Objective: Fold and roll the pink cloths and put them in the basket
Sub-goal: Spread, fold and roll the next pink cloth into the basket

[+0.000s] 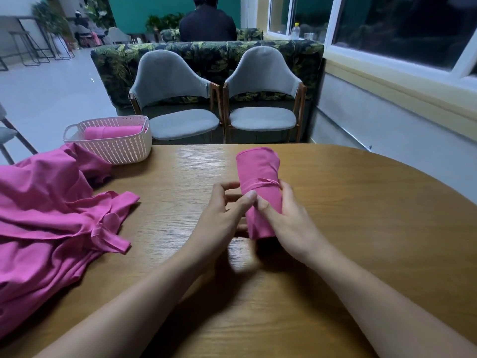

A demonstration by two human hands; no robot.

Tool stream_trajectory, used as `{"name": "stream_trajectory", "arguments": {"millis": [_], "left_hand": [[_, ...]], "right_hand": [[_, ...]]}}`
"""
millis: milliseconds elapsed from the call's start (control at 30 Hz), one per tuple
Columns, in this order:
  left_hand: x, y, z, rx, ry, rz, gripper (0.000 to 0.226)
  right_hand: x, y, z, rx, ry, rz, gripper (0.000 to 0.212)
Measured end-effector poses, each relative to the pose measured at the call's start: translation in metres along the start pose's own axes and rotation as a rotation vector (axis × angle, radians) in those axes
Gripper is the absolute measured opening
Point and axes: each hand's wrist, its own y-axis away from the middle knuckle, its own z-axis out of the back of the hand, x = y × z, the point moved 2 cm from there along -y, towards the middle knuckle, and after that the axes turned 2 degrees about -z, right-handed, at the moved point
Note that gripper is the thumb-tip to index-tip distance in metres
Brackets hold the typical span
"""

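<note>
Our right hand wraps its fingers round the near end of the rolled pink cloth. Our left hand meets it from the other side, thumb pressed onto the fabric and fingers curled against the flank, so both hands grasp the one roll. It stands tilted, its near end raised between our palms and its far end pointing away across the brown wood-grain tabletop. We judge the cloth light, soft and limp, with no stiffness of its own. A thin strap crosses the roll's middle, and the wraps would likely spring loose if our grip slackened. The best hold seems to be round the middle, over that strap and the outer flap, squeezing enough to keep the layers from sliding. Left of the roll and farther off sits the white plastic lattice basket, hard against the tabletop's far edge, with a second pink roll lying in it and room beside that one. Nearer to us on that same side the heap of loose pink cloths spills over the tabletop's left edge. Bare wood lies between the roll and the basket. Two grey upholstered chairs stand beyond the roll, past the far edge.
</note>
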Motion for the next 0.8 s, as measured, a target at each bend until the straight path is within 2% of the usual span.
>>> {"name": "stream_trajectory", "arguments": {"millis": [167,233,367,433,500,633,800], "left_hand": [[0.001,-0.002,0.003,-0.007,0.086,0.053,0.052],[0.001,-0.003,0.006,-0.008,0.112,0.081,0.057],[0.003,-0.007,0.009,0.000,0.082,0.075,0.062],[0.005,-0.009,0.010,-0.008,0.023,0.050,0.069],[0.004,-0.008,0.012,-0.017,-0.066,0.008,0.074],[0.000,-0.004,0.013,-0.028,-0.185,-0.073,0.070],[0.000,-0.005,0.015,-0.037,-0.225,-0.067,0.067]], "right_hand": [[0.006,0.002,0.009,0.073,-0.010,0.077,0.057],[0.009,0.001,0.016,-0.026,0.097,0.167,0.047],[0.016,0.006,0.030,-0.350,0.241,0.406,0.021],[0.022,0.008,0.033,-0.364,0.254,0.535,0.012],[0.023,0.009,0.033,-0.330,0.276,0.616,0.009],[0.020,0.008,0.029,-0.357,0.386,0.685,0.009],[0.018,0.008,0.025,-0.376,0.512,0.612,0.010]]}}
